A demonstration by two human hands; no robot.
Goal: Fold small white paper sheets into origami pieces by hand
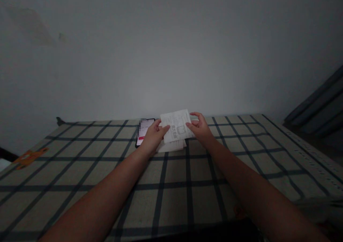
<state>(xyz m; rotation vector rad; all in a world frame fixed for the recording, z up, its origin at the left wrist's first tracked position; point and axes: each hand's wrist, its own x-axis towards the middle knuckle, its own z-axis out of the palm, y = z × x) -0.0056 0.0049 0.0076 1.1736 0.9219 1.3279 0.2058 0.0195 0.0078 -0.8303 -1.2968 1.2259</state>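
Both my hands are out in front of me, over the far middle of the bed (pixel 187 184), which is covered in a pale sheet with dark checks.

My left hand (pixel 152 136) has the left edge of a printed paper slip (pixel 177 124). Its fingers (pixel 164 128) are closed on that edge, thumb on the printed side facing me. My right hand (pixel 200 127) has the right edge of the same slip. Its fingers (pixel 197 115) are curled over the top right corner, with the thumb pressed against the face lower down. The slip is held up off the sheet, between the two hands and tilted towards me. The print on it is too small to read.

Directly below the slip, a small pile of white papers (pixel 173 147) lies flat on the sheet. Its near edge shows between my wrists. I cannot tell whether the slip touches it.

A phone (pixel 144 129) lies just beside my left hand on its outer side, close to the far edge of the bed. Its screen is lit and my hand covers part of it.

An orange scrap (pixel 29 157) lies at the left edge of the bed, well apart from everything else.

A plain grey wall (pixel 171 56) rises behind the far edge. The light is dim.
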